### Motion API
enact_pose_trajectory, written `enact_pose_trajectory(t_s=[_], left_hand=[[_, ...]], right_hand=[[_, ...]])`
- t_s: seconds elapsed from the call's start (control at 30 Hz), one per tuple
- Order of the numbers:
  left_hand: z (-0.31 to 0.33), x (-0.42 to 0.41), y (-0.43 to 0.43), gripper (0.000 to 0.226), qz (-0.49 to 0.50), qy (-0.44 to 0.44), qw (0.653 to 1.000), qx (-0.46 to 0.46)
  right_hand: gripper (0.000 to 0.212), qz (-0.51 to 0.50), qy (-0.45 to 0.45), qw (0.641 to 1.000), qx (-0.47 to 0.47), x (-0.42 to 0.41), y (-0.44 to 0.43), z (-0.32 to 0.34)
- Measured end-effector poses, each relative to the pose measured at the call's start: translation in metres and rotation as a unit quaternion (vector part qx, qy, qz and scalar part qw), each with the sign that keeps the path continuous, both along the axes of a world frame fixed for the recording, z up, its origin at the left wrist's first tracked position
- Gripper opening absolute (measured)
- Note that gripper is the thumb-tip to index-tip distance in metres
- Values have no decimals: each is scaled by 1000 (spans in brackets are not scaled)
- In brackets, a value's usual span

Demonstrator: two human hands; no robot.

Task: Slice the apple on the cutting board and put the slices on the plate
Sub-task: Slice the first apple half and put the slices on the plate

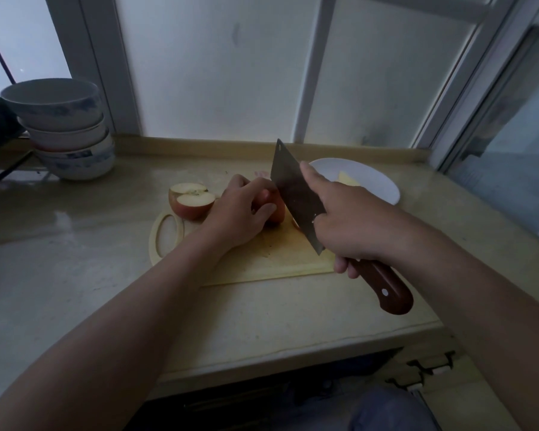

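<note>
holding an apple piece (276,209) on the cutting board (277,259) with curled left hand (240,209); gripping cleaver (296,194) in right hand (352,225) (forefinger along blade), just beside it; slice (347,179) on plate (380,181).

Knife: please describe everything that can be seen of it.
The knife is a broad rectangular cleaver. Its blade looks like dark metal, with a small hole in the far top corner; the handle looks like reddish-brown wood with a pale rivet. The right hand grips the handle, its forefinger stretched along the blade. The blade stands tilted over the board, its edge at the apple piece that the left hand holds. How deep it has cut cannot be seen.
</note>
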State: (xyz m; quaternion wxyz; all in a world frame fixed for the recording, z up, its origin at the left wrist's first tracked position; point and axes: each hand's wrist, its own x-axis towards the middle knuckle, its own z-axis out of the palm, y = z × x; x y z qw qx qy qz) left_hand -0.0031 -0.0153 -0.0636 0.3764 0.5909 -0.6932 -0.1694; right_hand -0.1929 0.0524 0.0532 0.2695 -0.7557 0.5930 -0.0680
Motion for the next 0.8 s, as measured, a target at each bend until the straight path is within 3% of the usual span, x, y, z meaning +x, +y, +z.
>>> enact_pose_trajectory(t_s=[0.8], left_hand=[[-4,0,-3,33,6,-10,999,-31]], right_hand=[[98,3,13,999,30,22,-25,-37]])
